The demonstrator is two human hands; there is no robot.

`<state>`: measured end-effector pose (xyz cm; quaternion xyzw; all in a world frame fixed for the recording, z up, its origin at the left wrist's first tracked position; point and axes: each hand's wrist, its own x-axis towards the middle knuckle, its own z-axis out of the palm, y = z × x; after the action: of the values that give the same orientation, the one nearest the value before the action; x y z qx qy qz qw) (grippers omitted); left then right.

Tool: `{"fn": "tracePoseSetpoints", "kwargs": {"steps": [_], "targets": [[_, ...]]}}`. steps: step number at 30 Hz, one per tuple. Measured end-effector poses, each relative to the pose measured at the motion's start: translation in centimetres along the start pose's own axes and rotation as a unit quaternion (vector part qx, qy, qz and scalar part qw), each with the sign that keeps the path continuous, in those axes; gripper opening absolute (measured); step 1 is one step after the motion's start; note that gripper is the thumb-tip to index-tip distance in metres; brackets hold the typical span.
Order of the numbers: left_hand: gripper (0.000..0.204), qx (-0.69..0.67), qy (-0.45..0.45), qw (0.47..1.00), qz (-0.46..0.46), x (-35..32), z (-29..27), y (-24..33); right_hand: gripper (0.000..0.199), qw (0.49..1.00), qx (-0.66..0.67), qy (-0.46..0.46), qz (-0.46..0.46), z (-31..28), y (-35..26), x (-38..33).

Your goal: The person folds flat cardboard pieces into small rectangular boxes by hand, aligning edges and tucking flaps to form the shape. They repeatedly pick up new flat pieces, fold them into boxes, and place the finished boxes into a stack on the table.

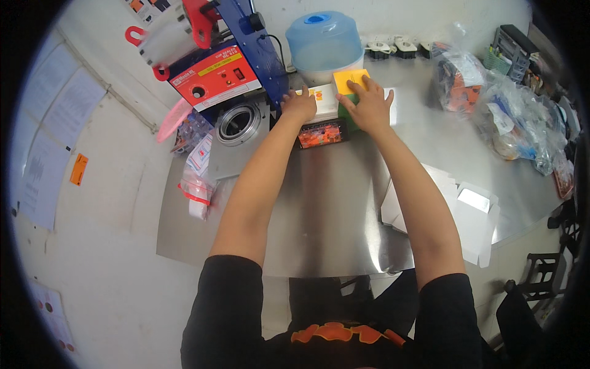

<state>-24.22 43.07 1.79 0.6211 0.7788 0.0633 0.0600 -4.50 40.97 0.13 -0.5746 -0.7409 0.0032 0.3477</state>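
White box stack (327, 103) lies directly behind the phone (320, 136); left hand (299, 106), fingers partly spread, is at its left end. Yellow-green box (342, 79) stands behind-right, under right hand (370, 108), fingers splayed; grip cannot be told for either.

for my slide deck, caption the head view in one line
Over a metal table, the left hand is at a white stack, the right hand on a yellow-and-green box.

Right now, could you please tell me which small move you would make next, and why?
I would probably lift the yellow-and-green box gently upward with the right hand: its fingers already lie over the top, while the phone close in front of the white stack leaves little room for pulling forward.
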Motion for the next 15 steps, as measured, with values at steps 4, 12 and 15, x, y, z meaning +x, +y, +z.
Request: {"fn": "tracePoseSetpoints", "kwargs": {"steps": [4, 12, 15], "targets": [[0.055, 0.149, 0.161, 0.972, 0.087, -4.0, -0.6, 0.0, 0.067, 0.995, -0.051, -0.088, 0.015, -1.3, -1.3, 0.5], [0.065, -0.225, 0.064, 0.933, 0.274, -29.3, 7.1, 5.3, 0.074, 0.996, -0.039, -0.027, -0.076, -5.7, 1.6, -3.8], [0.068, -0.298, 0.032, 0.909, 0.291, -32.8, 9.6, 6.0, 0.071, 0.971, 0.15, -0.138, -0.125, -10.6, 5.7, -11.5]]}}
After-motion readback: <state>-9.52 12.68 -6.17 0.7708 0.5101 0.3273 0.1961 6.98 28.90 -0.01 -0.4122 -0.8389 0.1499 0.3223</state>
